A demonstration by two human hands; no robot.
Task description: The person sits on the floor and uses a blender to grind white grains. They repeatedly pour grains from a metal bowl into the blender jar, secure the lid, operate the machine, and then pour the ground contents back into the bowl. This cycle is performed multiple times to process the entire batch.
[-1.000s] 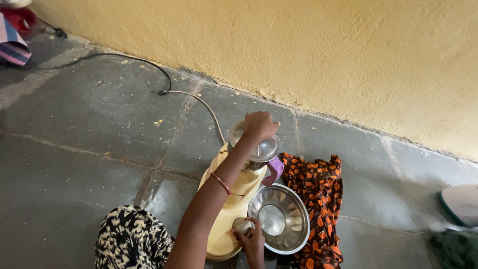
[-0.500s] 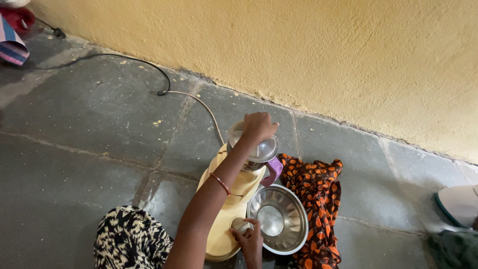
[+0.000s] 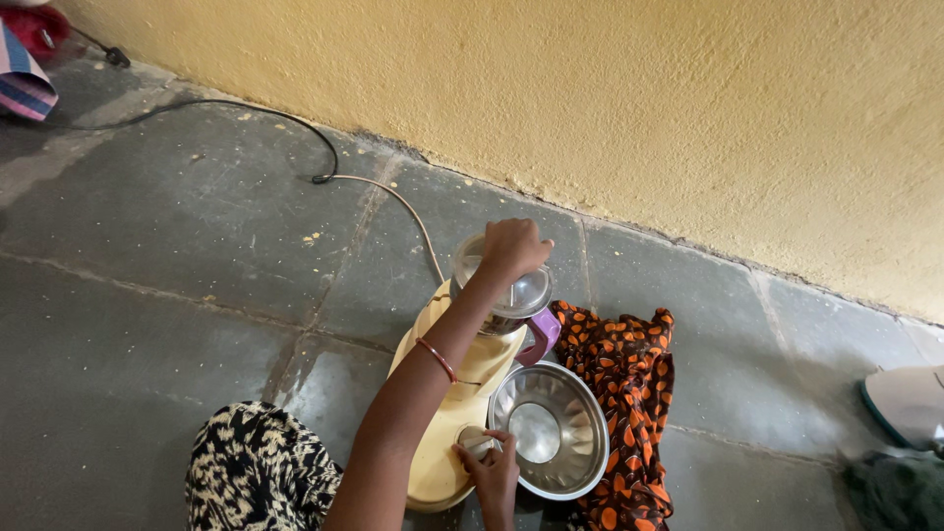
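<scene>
I'm pressing my left hand flat on the clear lid of the mixer jar, fingers curled over its top, holding it down. My right hand is pinching the knob on the cream mixer base — fingers closed round it. The jar is sitting on that base, its purple handle pointing right. Just beside the base a steel bowl is lying on an orange-spotted cloth. A cord is trailing over the grey stone floor towards the yellow wall.
</scene>
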